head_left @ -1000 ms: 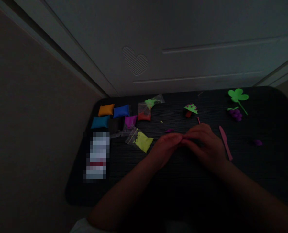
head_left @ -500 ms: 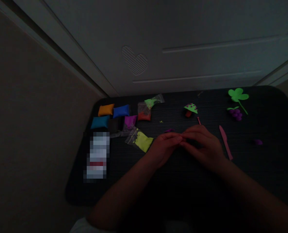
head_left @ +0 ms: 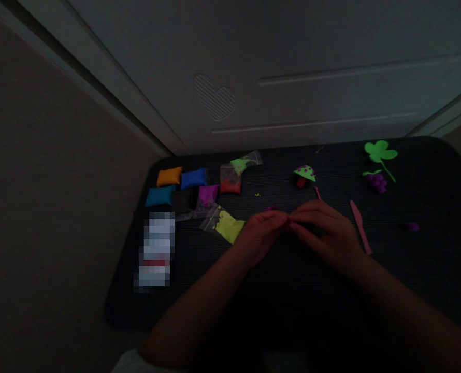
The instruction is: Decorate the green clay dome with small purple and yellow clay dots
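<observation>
Fingertip to fingertip, my left hand (head_left: 262, 234) and my right hand (head_left: 327, 230) meet above the dark table. Both are closed in a pinch; whatever lies between the fingertips is too dark and small to make out. A bit of purple clay (head_left: 271, 208) shows just behind my left fingers, mostly hidden, and I cannot tell if it is held. Close by my left wrist lies a bag of yellow clay (head_left: 228, 226). Beyond my right hand are a thin pink tool (head_left: 318, 193) and a clay mushroom (head_left: 304, 175) with a green, purple-dotted cap.
Right of my hands lie a pink plastic knife (head_left: 360, 227) and a purple clay piece (head_left: 412, 227). Farther back are a green clay clover (head_left: 380, 152) and purple clay grapes (head_left: 376, 182). Several clay packets, one orange (head_left: 169, 177), and a blurred-out item (head_left: 156, 248) occupy the left.
My fingertips have shifted slightly against each other, with both hands staying together in nearly the same place. Nothing on the table has visibly moved.
</observation>
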{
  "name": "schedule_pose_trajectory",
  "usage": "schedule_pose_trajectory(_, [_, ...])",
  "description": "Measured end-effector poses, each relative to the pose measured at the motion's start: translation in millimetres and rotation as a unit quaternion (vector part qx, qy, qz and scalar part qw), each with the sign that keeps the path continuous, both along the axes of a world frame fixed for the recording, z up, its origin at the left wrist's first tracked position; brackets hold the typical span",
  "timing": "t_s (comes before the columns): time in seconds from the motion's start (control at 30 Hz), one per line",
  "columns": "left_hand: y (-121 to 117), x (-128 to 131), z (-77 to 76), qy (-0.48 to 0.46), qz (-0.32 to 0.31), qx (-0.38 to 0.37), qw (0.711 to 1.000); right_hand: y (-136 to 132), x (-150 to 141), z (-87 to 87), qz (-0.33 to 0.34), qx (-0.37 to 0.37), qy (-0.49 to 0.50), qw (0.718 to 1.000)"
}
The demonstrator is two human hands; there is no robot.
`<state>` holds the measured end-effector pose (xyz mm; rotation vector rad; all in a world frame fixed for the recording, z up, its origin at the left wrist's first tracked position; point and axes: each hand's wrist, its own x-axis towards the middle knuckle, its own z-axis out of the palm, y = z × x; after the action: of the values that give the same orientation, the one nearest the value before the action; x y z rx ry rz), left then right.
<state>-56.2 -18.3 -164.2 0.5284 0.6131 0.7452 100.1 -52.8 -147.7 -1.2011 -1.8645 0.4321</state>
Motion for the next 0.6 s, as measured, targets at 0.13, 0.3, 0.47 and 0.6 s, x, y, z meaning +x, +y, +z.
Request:
schedule_pose_trajectory(0.13, [1.6,-0.3,2.3,-0.019,0.012,-0.001,1.000,-0.4,1.1,-0.5,-0.013,0.001,-0.001,1.000])
schedule_pose_trajectory(0.3, [2.3,-0.8,2.6,-0.027,0.012,-0.009,1.000,-2.3,2.1,0.0,-0.027,0.002,-0.002,1.000])
schedule_pose_trajectory(0.47, [2.1,-1.4,1.0,-0.031,0.015,-0.012,0.999,-1.6,1.6,0.2,-0.035,0.001,-0.005,0.999])
schedule_pose_trajectory(0.6, [2.6,-0.9,1.7,-0.029,0.017,-0.015,0.999,-1.1,1.3,-0.8,-0.039,-0.001,-0.012,0.999])
